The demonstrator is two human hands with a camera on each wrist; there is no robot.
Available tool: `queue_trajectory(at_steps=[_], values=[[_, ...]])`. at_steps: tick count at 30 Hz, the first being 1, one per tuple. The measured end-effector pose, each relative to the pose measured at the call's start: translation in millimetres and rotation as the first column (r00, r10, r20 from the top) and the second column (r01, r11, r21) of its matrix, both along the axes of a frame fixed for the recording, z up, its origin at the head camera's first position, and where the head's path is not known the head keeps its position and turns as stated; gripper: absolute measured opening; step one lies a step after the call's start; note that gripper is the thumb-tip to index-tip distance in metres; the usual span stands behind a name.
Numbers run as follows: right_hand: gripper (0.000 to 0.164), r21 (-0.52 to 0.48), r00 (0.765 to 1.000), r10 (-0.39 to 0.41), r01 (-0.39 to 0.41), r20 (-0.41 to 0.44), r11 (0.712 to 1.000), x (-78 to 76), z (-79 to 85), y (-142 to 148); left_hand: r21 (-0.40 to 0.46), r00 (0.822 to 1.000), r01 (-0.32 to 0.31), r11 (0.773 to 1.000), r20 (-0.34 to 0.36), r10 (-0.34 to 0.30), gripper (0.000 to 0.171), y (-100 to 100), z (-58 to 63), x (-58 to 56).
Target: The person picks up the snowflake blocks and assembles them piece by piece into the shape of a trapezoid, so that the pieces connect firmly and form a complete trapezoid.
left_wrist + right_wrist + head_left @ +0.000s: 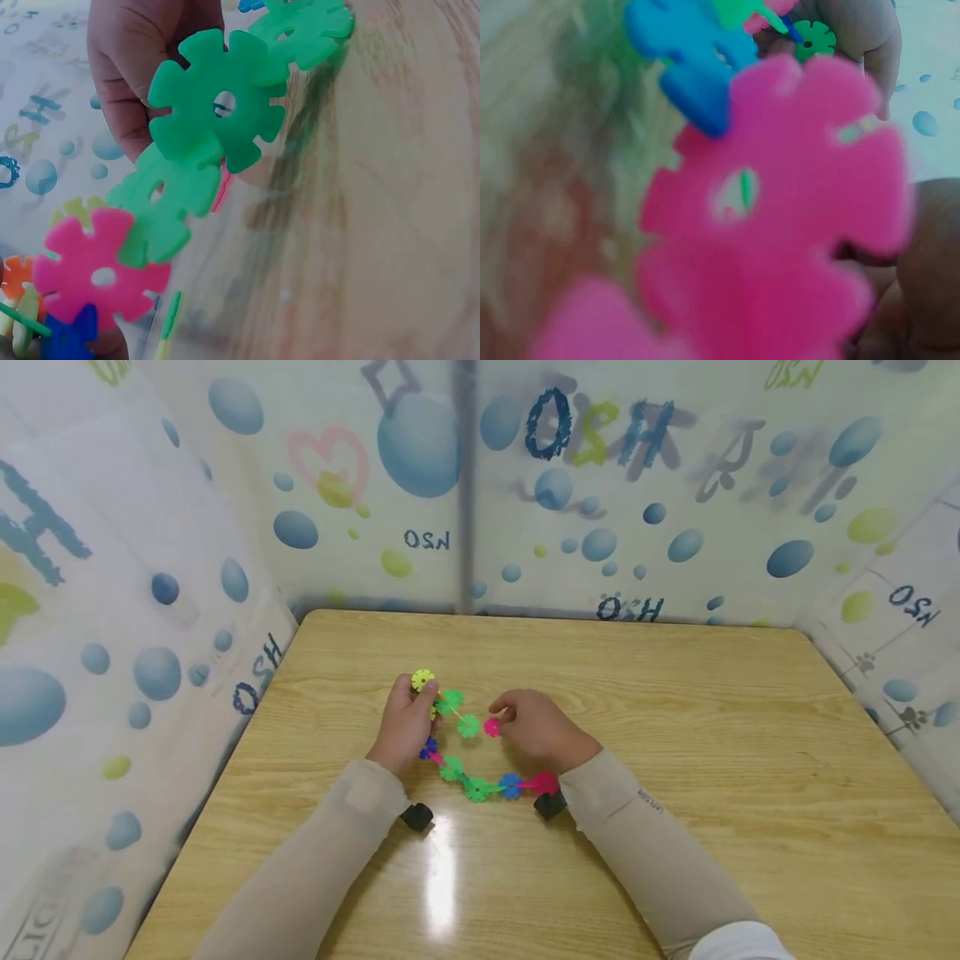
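A chain of slotted, flower-shaped plastic discs, with a green disc (477, 788) near its lowest part, curves above the table between the hands. My left hand (405, 722) grips the chain at its left side, the thumb lying near a yellow disc (423, 680) at the top. From that grip two green discs extend rightward, ending in a green disc (468, 726). My right hand (536, 727) pinches a small pink disc (492, 727) just right of that end, with a narrow gap between. Close to the right wrist camera, the chain's large pink disc (780, 172) covers much of the right fingers.
The wooden table (675, 710) reaches out on both sides of the hands. Behind it stands a pale curtain (495, 527) with blue bubbles and lettering. A dark wrist camera (417, 816) sits under the left sleeve, and another wrist camera (551, 805) touches the pink part of the chain in view.
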State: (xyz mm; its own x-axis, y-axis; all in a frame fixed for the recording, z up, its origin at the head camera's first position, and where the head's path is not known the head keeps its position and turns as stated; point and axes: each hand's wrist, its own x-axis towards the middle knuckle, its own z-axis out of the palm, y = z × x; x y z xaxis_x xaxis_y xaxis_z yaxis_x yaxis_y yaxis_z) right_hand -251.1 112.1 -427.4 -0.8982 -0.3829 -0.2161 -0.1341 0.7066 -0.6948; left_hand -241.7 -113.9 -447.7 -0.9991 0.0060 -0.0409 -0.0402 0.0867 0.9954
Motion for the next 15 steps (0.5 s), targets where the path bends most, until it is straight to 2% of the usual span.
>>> queue_trajectory(at_steps=[4,10,15], values=[[0.041,0.035,0.999,0.029,-0.03,0.014,0.999,-3.2,-6.9,1.2,0.009,1.0,-0.006,1.0,0.005,0.006,0.026,0.5,0.2,0.7],[0.025,0.063,0.999,0.033,-0.033,0.007,0.997,-1.6,-8.1,-2.3,0.013,1.0,-0.016,1.0,-0.003,0.016,0.025,1.5,1.4,1.3],[0.02,0.073,0.999,0.049,-0.047,-0.021,0.996,-1.7,-8.2,-4.4,0.021,1.0,-0.014,1.0,-0.002,0.015,0.024,0.1,1.1,1.3]])
